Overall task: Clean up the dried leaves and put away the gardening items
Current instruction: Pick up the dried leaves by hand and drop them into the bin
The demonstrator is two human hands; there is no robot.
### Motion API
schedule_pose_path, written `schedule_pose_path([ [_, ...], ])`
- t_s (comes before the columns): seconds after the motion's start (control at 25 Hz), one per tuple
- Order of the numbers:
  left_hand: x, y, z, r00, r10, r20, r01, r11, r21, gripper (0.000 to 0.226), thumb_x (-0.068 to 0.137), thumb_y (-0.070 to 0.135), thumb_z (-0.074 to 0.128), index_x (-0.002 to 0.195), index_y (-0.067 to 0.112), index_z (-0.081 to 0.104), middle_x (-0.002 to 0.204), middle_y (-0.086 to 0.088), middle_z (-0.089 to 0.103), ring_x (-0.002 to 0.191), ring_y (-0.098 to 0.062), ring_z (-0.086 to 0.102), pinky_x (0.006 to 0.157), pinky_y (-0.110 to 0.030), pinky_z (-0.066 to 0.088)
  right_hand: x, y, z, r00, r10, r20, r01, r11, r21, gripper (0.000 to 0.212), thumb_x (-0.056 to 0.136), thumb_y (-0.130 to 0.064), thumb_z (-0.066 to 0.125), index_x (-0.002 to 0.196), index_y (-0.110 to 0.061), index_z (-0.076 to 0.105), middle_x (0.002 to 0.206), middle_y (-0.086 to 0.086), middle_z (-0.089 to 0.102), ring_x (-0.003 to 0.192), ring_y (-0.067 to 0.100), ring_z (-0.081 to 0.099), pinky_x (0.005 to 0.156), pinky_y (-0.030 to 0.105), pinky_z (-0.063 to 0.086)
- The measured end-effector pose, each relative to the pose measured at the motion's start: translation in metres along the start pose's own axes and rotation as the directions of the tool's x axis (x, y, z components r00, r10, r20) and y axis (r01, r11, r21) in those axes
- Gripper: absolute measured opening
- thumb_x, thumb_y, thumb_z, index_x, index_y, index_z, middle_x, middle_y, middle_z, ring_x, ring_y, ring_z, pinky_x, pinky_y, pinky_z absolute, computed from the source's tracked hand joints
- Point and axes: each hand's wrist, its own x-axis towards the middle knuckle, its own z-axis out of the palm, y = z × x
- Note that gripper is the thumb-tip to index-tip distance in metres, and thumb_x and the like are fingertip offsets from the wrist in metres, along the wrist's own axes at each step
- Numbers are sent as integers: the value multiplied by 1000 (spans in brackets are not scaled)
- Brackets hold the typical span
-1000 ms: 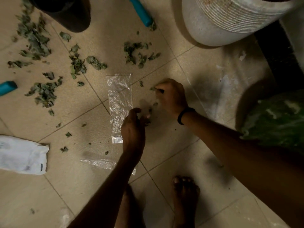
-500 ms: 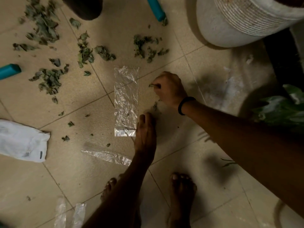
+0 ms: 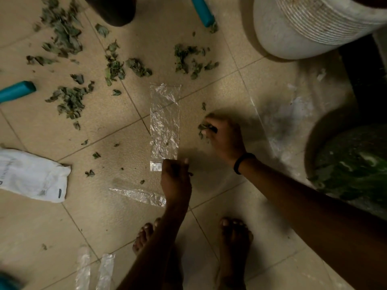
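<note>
Now the right hand (image 3: 224, 137) is pinching a small clump of dried leaves (image 3: 206, 128) between curled fingers, low over the tiled floor (image 3: 104, 216), just right of the clear plastic bag (image 3: 165, 122) that is lying flat. The left hand (image 3: 176, 181) is hovering at the bag's near end with its fingers curled; whether it is holding anything cannot be told. Scattered leaves (image 3: 70, 100) are lying far and left of the bag, reaching towards a teal handle (image 3: 16, 91) at the left edge. A white pot (image 3: 303, 28) is standing far right and a white packet (image 3: 31, 174) is lying near left
</note>
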Motion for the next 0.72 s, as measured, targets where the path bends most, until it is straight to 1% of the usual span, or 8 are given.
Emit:
schedule_pose_path([
  [0.08, -4, -6, -5, 996, -80, -30, 78, 993, -87, 22, 96, 26, 66, 92, 7, 54, 77, -7, 66, 59, -4, 61, 58, -28, 51, -3, -3, 16, 995, -90, 31, 92, 992, -81, 20, 91, -10, 64, 110, -7, 69, 112, 9, 62, 105, 19, 57, 89, 23, 50],
  [0.16, -7, -9, -8, 989, -137, -53, 129, 983, -133, 23, 95, 27, 67, 88, 9, 54, 74, -8, 66, 60, -7, 62, 60, -35, 50, -13, -6, 29, 981, -151, 120, 171, 970, -173, 11, 94, -12, 59, 101, -8, 66, 106, 8, 57, 96, 18, 55, 79, 31, 54],
  [0.24, -11, -9, -8, 986, -159, -55, 149, 977, -150, 23, 94, 28, 68, 85, 12, 53, 73, -6, 66, 63, -12, 63, 63, -40, 51, -18, -5, 33, 953, -255, 163, 293, 912, -288, 3, 88, -6, 66, 92, -7, 66, 98, 10, 56, 88, 23, 57, 69, 33, 55],
  [0.28, -13, -7, -7, 985, -164, -53, 154, 976, -156, 23, 94, 29, 68, 85, 13, 53, 73, -5, 65, 64, -14, 63, 63, -41, 52, -18, -3, 32, 954, -267, 136, 296, 908, -295, 5, 86, -3, 69, 90, -5, 69, 96, 12, 59, 86, 25, 59, 68, 32, 55],
  [0.36, -13, -4, -6, 987, -157, -47, 147, 975, -165, 22, 94, 29, 67, 85, 15, 53, 72, -4, 65, 63, -12, 63, 62, -39, 51, -11, -5, 19, 990, -140, -17, 134, 971, -197, 8, 89, -4, 65, 92, -3, 72, 94, 13, 64, 88, 25, 60, 74, 27, 52],
  [0.48, -10, 0, -1, 989, -139, -52, 129, 979, -161, 18, 95, 27, 66, 89, 15, 54, 78, -8, 67, 56, -1, 60, 58, -32, 49, 7, 0, -5, 963, 39, -268, -58, 996, -63, 10, 90, -9, 65, 90, -5, 74, 91, 9, 68, 89, 19, 60, 75, 14, 44],
  [0.64, -9, 3, 5, 991, -129, -49, 118, 978, -175, 20, 94, 26, 67, 94, 10, 55, 81, -9, 68, 58, -1, 62, 60, -32, 51, 22, 3, -11, 976, -37, -216, 11, 992, -124, 12, 89, -7, 67, 96, -4, 75, 107, 11, 67, 101, 18, 61, 84, 2, 39],
  [0.72, -11, 1, 7, 992, -117, -53, 106, 979, -175, 22, 94, 27, 67, 94, 9, 55, 80, -9, 68, 58, -1, 62, 60, -29, 50, 28, 1, -7, 984, -140, -108, 115, 971, -211, 14, 91, -6, 64, 99, -2, 75, 121, 16, 63, 109, 24, 61, 94, 8, 40],
])
